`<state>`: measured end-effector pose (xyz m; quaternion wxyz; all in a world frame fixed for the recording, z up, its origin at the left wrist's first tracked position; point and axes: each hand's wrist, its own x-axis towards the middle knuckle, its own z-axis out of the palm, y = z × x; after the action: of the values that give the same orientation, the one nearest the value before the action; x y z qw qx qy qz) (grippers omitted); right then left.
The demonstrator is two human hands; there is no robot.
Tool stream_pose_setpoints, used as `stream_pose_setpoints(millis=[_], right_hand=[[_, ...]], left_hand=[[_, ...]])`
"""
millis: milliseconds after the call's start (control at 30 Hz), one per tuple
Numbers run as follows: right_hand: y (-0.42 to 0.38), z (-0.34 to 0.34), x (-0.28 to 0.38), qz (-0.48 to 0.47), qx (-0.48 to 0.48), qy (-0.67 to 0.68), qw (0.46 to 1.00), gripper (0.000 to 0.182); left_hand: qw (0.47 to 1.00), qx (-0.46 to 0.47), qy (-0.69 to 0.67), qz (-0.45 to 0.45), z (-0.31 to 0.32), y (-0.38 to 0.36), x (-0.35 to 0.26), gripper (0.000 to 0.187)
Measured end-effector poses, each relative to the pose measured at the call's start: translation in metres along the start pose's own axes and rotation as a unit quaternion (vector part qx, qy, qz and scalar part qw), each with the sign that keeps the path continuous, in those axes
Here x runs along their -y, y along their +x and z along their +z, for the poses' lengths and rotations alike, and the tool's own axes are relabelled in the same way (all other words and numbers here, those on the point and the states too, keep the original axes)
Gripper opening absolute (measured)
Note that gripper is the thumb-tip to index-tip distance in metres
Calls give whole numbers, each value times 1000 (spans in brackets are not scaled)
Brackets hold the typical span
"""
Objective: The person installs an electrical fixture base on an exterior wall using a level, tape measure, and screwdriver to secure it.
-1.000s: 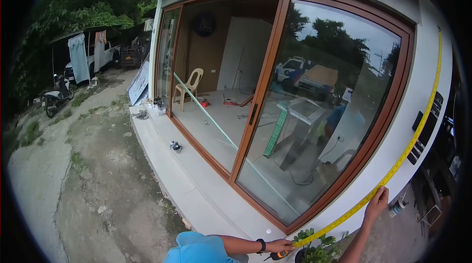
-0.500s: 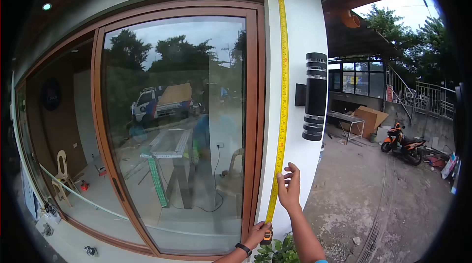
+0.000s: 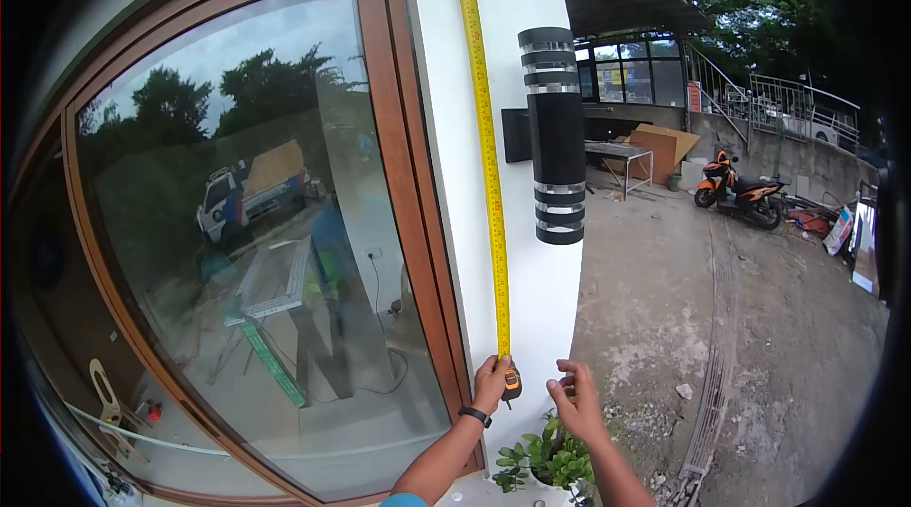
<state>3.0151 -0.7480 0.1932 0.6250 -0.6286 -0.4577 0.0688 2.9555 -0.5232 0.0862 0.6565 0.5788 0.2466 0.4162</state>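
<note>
A yellow tape measure blade (image 3: 492,175) runs up the white wall (image 3: 531,317) beside the brown door frame. At its lower end my left hand (image 3: 492,384), with a black band on the wrist, is closed round the orange and black tape case (image 3: 512,384). To the right of the case, my right hand (image 3: 577,400) is raised with its fingers curved and apart, touching nothing. Above my hands a black cylindrical wall lamp (image 3: 557,137) is mounted right of the blade. The blade's top end is out of view.
A large glass sliding door (image 3: 256,222) fills the left side, with reflections on it. Below my hands stands a leafy green plant (image 3: 546,458). An orange motorbike (image 3: 745,192), a table (image 3: 619,152) and a concrete wall (image 3: 807,142) are farther back at right.
The view has turned right and down. My right hand has moved off the blade to the right of it. My left hand still holds the tape case.
</note>
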Motion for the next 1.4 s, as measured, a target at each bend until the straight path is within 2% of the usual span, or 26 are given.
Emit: stream_pose_setpoints(millis=[333, 700, 833, 1400], right_hand=[[7, -18, -60, 129, 89, 82, 984, 39], [24, -29, -85, 148, 139, 123, 972, 38], [22, -36, -93, 166, 157, 123, 966, 36], [14, -29, -110, 180, 166, 151, 958, 41]], left_hand=[[995, -90, 25, 21, 34, 41, 10, 28], [985, -160, 14, 60, 53, 65, 27, 25], [976, -204, 38, 66, 64, 61, 15, 25], [977, -198, 36, 75, 73, 79, 31, 25]])
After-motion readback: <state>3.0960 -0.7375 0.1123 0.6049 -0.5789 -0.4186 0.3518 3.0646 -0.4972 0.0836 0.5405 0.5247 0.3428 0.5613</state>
